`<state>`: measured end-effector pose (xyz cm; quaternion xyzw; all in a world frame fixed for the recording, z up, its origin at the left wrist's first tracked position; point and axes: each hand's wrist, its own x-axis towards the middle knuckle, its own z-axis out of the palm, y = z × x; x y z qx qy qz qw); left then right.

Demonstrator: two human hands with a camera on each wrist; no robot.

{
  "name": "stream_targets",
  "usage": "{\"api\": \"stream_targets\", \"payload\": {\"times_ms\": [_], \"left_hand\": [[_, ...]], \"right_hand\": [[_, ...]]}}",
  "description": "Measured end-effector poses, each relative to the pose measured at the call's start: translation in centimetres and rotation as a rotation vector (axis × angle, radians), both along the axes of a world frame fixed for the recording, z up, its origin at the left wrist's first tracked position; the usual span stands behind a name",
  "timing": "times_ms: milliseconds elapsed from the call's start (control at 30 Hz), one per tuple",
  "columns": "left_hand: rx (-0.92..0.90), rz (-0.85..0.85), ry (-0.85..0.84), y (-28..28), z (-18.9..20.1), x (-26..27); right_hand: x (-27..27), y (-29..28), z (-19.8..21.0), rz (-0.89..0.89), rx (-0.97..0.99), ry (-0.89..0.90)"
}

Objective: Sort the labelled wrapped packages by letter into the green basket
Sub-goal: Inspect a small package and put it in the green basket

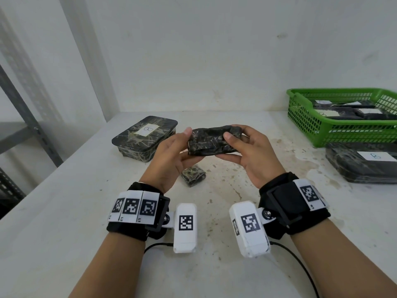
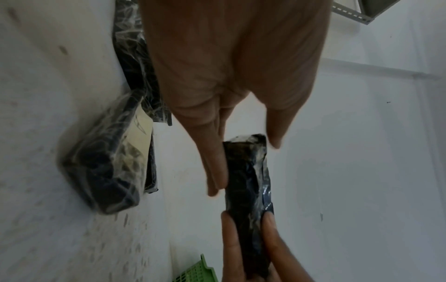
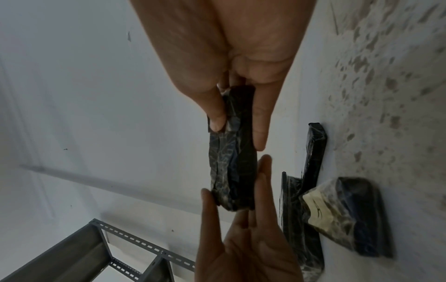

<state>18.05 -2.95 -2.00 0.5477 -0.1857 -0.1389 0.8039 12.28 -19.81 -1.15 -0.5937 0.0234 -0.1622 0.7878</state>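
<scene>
Head view: left of the held package [image 1: 214, 140], B-labelled box [image 1: 145, 137]; left hand [image 1: 171, 155] and right hand [image 1: 249, 151] pinch its ends, likely hunting its label; green basket [image 1: 335, 134] far right, partly filled.

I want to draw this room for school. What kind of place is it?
Probably a plain storeroom or workroom, not a home. A stained white table stands against bare walls, grey metal shelving is at the side, and a green basket holds wrapped packages for sorting.
</scene>
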Motion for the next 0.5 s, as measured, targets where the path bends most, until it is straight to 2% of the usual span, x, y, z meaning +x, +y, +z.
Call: {"api": "stream_targets", "payload": {"times_ms": [133,267,433,500], "left_hand": [[0.019,0.082,-0.079,0.16,-0.09,-0.07],[0.016,0.072,-0.116,0.13,-0.09,-0.24],[0.047,-0.028,-0.049,0.06,0.30,-0.67],[0.070,0.007,-0.042,-0.07,0.37,-0.81]], "right_hand": [[0.13,0.12,0.20,0.020,0.035,0.008],[0.13,0.11,0.07,0.032,0.017,0.032],[0.09,-0.23,-0.24,-0.010,-0.043,-0.051],[0.18,-0.07,-0.17,0.008,-0.075,-0.034]]}}
